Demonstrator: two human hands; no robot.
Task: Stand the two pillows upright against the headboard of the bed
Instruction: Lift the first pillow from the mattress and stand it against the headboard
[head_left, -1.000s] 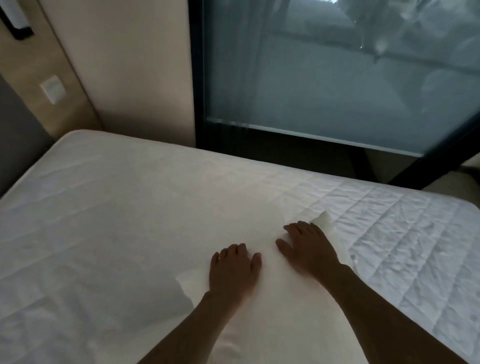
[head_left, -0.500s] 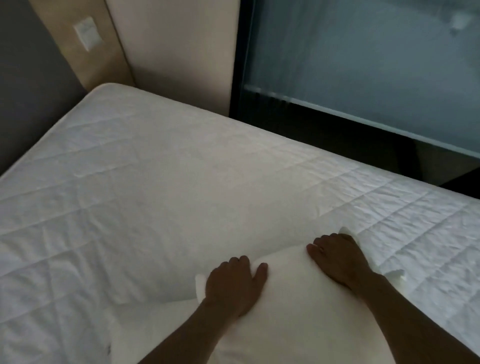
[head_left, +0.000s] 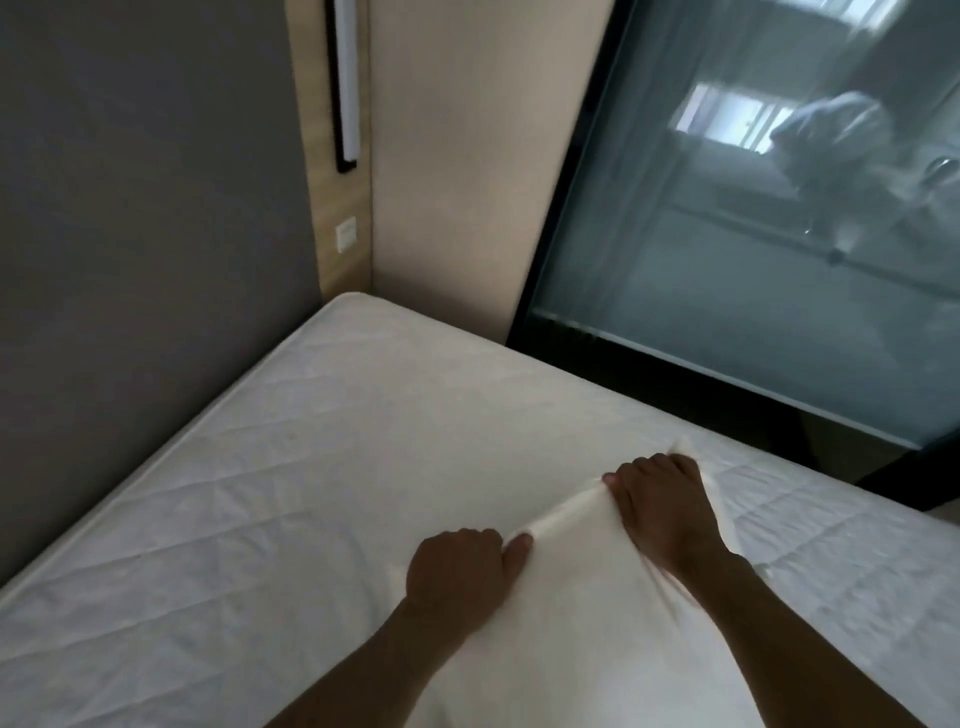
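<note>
A white pillow (head_left: 576, 618) lies in front of me on the quilted white mattress (head_left: 291, 467). My left hand (head_left: 460, 571) is shut on the pillow's far edge at its left corner, thumb on top. My right hand (head_left: 660, 506) grips the same edge at the right corner, and the fabric is pulled taut between them. The grey padded headboard (head_left: 135, 260) rises along the left side of the bed, well away from the pillow. Only one pillow shows in this view.
A wooden strip with a white switch (head_left: 345, 234) and a long wall lamp (head_left: 347, 83) stands beside the headboard. A beige wall (head_left: 467, 156) and a black-framed glass partition (head_left: 753, 270) run along the far side of the bed.
Both hands went from lying flat on the pillow to closing on its far edge and lifting it. My view has swung left and up, bringing the headboard into sight.
</note>
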